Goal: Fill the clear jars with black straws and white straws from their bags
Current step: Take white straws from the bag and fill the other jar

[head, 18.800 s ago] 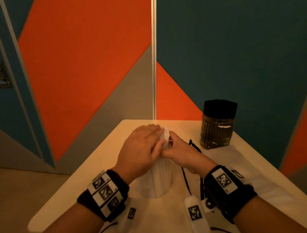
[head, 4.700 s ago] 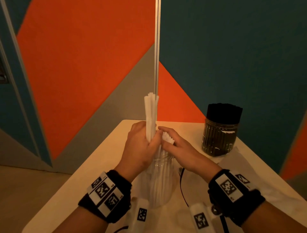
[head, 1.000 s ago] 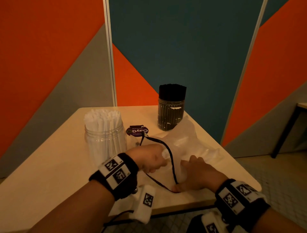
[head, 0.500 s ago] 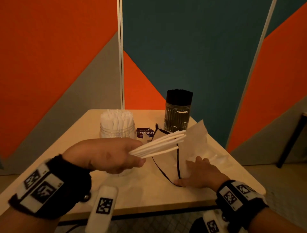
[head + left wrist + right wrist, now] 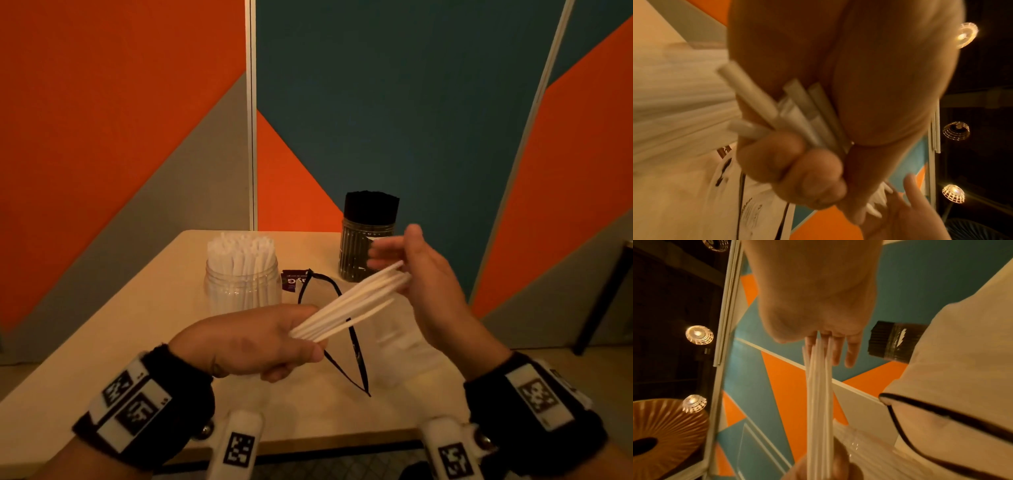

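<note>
My left hand (image 5: 260, 342) grips a small bunch of white straws (image 5: 349, 305) by the near ends, above the table and pointing up to the right. In the left wrist view its fingers (image 5: 797, 162) curl round the white straws (image 5: 803, 116). My right hand (image 5: 424, 274) is raised, its fingers (image 5: 849, 353) straight and its palm against the far ends of the straws (image 5: 818, 394). A clear jar (image 5: 243, 284) packed with white straws stands at the back left. A second jar (image 5: 368, 246), full of black straws, stands at the back right.
A clear plastic bag (image 5: 400, 342) with a black drawstring (image 5: 356, 349) and a dark label lies flat on the beige table (image 5: 137, 342) under my hands. Orange, grey and teal wall panels stand right behind the table. The table's front edge is close to my wrists.
My right hand has lifted off the bag and come up to the far tips of the straws. My left hand still holds the bunch, which it drew out of the bag a second ago.
</note>
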A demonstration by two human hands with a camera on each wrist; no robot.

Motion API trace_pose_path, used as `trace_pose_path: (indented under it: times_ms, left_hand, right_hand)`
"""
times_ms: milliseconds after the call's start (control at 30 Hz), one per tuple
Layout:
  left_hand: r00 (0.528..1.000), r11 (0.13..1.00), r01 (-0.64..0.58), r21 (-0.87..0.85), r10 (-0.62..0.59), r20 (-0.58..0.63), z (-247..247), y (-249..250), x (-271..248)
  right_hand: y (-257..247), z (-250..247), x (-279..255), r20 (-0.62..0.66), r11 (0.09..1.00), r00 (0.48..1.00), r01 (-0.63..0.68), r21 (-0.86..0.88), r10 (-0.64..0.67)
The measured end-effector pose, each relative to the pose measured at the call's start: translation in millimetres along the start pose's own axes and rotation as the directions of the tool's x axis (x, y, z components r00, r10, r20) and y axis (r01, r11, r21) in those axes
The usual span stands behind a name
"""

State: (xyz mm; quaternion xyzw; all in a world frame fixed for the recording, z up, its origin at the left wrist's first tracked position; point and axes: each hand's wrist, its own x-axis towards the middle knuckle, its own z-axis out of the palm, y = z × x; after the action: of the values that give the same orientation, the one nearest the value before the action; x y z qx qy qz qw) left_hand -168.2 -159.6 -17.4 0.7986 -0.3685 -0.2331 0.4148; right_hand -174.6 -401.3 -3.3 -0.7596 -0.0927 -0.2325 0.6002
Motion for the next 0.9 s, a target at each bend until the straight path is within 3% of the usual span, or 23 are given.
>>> trace_pose_path:
  times_ms: [167, 333, 433, 500, 600, 700, 800, 900]
  left_hand:
    - [0.999, 0.999, -0.011, -0.036, 0.009, -0.049, 7, -4, 13]
    - [0.982, 0.988, 0.01, -0.157, -0.039, -0.184, 20, -2, 27]
    - [0.949, 0.97, -0.002, -0.245, -0.075, -0.305, 22, -3, 32]
    - [0.921, 0.96, -0.027, -0.278, -0.084, -0.38, 20, -6, 33]
    - [0.845, 0.938, -0.135, -0.32, -0.06, -0.532, 18, -12, 30]
    - [0.713, 0.887, -0.327, -0.325, 0.005, -0.701, 12, -15, 28]
    - [0.599, 0.776, -0.53, -0.342, 0.057, -0.799, 2, -8, 30]
    - [0.583, 0.664, -0.641, -0.384, 0.096, -0.807, 1, -3, 36]
  right_hand:
    - [-6, 32, 3, 0.098, 0.95, 0.966, 0.254, -0.182, -0.239]
    - [-6, 51, 20, 0.181, 0.769, 0.848, 0.528, -0.36, -0.497]
    - [-13, 57, 32, 0.181, 0.721, 0.81, 0.581, -0.377, -0.558]
    - [-15, 59, 35, 0.151, 0.764, 0.825, 0.562, -0.317, -0.545]
    - [-9, 62, 28, 0.04, 0.914, 0.916, 0.4, -0.072, -0.398]
    - [10, 72, 9, 0.016, 0.982, 0.997, 0.077, 0.174, -0.081]
    - [27, 89, -11, 0.136, 0.872, 0.963, -0.269, 0.41, 0.233]
    - [35, 102, -21, 0.323, 0.636, 0.853, -0.522, 0.569, 0.411]
